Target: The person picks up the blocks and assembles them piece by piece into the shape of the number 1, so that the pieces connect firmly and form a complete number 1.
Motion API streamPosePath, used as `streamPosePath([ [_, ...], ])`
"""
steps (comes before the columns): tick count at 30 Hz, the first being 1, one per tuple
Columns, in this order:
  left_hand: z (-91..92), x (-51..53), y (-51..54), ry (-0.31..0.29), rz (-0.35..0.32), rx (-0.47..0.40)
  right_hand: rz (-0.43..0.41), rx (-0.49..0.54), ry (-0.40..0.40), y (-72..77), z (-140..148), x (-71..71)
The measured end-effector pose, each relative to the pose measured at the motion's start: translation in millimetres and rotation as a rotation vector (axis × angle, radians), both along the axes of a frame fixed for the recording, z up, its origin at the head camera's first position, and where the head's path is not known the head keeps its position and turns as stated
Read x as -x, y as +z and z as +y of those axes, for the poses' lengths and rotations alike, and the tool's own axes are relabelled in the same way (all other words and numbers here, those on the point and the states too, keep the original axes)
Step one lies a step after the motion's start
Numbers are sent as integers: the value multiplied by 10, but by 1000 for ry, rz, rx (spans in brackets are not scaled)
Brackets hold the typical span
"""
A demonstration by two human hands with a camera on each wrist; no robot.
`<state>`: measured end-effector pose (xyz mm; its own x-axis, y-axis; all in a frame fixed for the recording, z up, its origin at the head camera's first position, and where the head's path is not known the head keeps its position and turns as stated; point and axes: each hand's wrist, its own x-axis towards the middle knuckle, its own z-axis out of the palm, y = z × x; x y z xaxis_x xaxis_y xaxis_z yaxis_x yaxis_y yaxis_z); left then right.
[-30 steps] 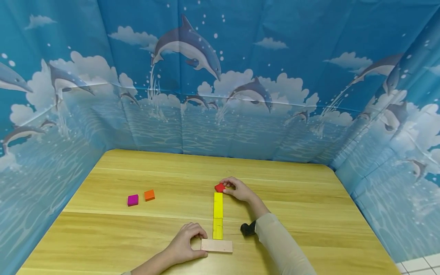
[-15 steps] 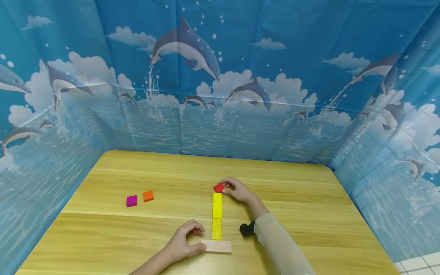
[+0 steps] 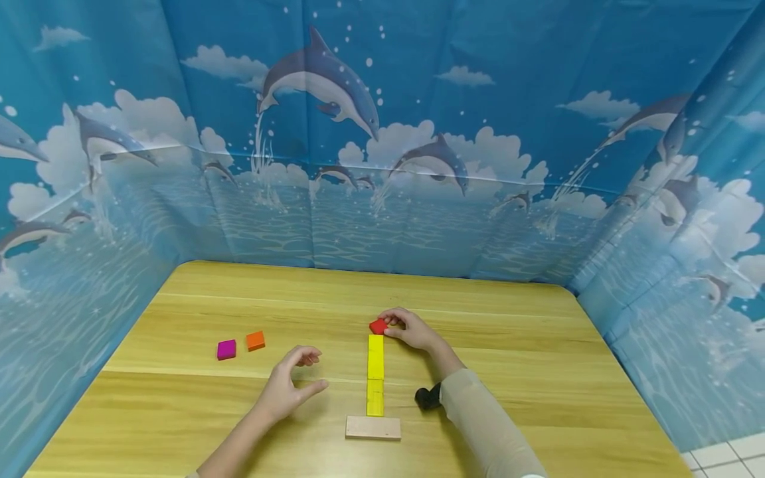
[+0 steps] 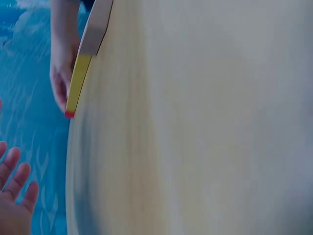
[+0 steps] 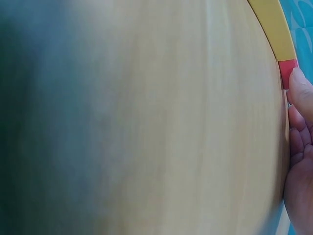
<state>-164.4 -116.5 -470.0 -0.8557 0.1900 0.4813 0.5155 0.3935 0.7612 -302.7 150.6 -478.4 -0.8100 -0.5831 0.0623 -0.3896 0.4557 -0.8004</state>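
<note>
At the far end of a line of yellow blocks, my right hand pinches a red block between thumb and fingers. The right wrist view shows the thumb against that red block. A pale wooden block lies crosswise at the line's near end, with no hand on it. My left hand is left of the yellow blocks, apart from everything, its thumb and fingers spread; the left wrist view also shows its fingers holding nothing.
On the left of the wooden table lie a magenta block and an orange block. A black object sits at my right wrist. A dolphin-printed curtain surrounds the table's back and sides.
My left hand has let go of the pale wooden block and moved left and away from it. My right hand stays at the red block.
</note>
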Motion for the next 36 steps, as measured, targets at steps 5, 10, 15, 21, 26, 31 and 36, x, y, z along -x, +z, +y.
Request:
streamPosePath([
  [5,-255,186,-176,109,-32,46,1,0,6,-8,1,4],
  [10,-530,319,-247,159,-74,50,9,1,11,-23,5,11],
  [15,-761,355,-238,206,-72,77,6,9,7,-23,6,7],
  [21,-1029,371,-255,262,-52,121,8,13,7,-23,2,8],
  [26,-1219,374,-259,278,-66,154,1,4,5,-27,5,15],
  [31,-1369,376,-262,291,-69,176,2,-3,5,-32,5,22],
  [36,-1495,387,-306,295,-79,193,2,6,4,-34,6,20],
])
